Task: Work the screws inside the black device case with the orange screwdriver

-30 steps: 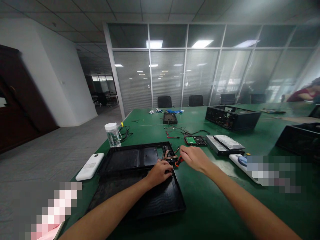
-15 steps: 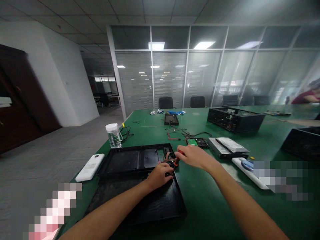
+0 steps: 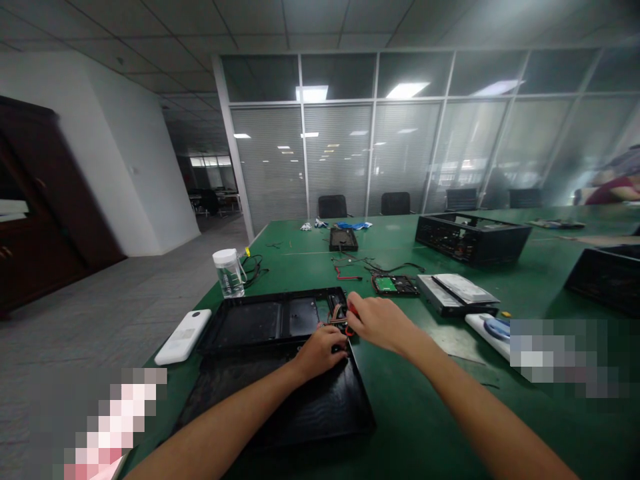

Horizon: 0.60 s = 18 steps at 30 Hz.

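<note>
A black open casing (image 3: 255,322), two shallow halves side by side, lies in front of me. My right hand (image 3: 379,321) is closed round the red handle of a screwdriver (image 3: 353,309) above the casing's right end; its tip is hidden. Striped wires (image 3: 336,317) run in the casing just left of it. Over the seam between the halves, near their right edge, my left hand (image 3: 320,351) has its fingers curled together. What these fingers pinch is too small and covered to make out.
A white phone-shaped object (image 3: 184,337) and a water bottle (image 3: 229,273) stand left. Beyond my right hand lie a green circuit board (image 3: 387,285), a silver drive unit (image 3: 457,293) and loose cables (image 3: 400,268). A black computer case (image 3: 470,240) stands farther back. A person (image 3: 613,190) sits far right.
My right hand has shifted slightly left with the screwdriver, and its handle is now more covered by the fingers. The left hand keeps its place on the casing.
</note>
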Each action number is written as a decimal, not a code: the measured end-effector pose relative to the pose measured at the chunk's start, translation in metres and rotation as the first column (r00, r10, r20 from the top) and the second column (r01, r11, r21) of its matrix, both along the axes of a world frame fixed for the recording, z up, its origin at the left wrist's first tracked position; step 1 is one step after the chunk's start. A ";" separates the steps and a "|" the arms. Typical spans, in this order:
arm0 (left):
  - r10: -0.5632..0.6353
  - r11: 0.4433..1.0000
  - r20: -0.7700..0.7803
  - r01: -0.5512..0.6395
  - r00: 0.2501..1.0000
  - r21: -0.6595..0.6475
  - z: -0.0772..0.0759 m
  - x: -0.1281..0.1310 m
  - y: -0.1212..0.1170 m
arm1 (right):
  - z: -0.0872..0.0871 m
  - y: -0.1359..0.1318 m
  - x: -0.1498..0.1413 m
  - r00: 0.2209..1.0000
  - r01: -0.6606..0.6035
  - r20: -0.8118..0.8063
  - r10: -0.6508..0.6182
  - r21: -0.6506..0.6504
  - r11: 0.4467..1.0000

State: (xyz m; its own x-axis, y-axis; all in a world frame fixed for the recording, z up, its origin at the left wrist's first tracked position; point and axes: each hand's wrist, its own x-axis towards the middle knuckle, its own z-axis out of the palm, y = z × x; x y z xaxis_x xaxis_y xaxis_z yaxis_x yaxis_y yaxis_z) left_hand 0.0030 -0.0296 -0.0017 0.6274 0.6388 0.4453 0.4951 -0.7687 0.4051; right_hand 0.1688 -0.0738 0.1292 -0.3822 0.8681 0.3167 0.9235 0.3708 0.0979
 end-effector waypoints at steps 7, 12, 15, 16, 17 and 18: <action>0.011 1.000 -0.007 -0.011 1.000 -0.015 0.002 0.000 -0.001 | 0.000 -0.001 0.001 1.000 -0.030 -0.007 0.030 -0.037 0.999; 0.000 1.000 -0.006 0.000 1.000 -0.013 0.001 0.000 -0.001 | -0.003 0.004 -0.001 0.995 0.101 -0.008 -0.101 -0.016 0.995; 0.003 1.000 0.001 -0.003 1.000 -0.015 0.000 0.000 -0.002 | -0.003 0.013 0.006 0.993 0.083 -0.077 -0.086 -0.042 0.996; 0.007 1.000 0.006 -0.007 1.000 -0.015 0.000 0.000 -0.002 | -0.004 0.016 0.011 0.991 0.036 -0.128 -0.044 -0.066 0.997; 0.013 1.000 0.011 -0.013 1.000 -0.013 -0.001 -0.001 -0.003 | -0.007 0.020 0.018 0.981 -0.029 -0.194 0.009 -0.098 0.995; 0.022 1.000 0.017 -0.022 1.000 -0.012 -0.002 -0.001 -0.004 | -0.011 0.025 0.026 0.959 -0.104 -0.277 0.064 -0.134 0.986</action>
State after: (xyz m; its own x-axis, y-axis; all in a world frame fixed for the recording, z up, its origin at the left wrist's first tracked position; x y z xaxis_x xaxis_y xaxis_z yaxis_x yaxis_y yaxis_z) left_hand 0.0021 -0.0332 -0.0036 0.6060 0.6572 0.4482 0.5046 -0.7531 0.4221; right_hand 0.1951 -0.0489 0.1182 -0.3729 0.8810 0.2911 0.8726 0.4396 -0.2127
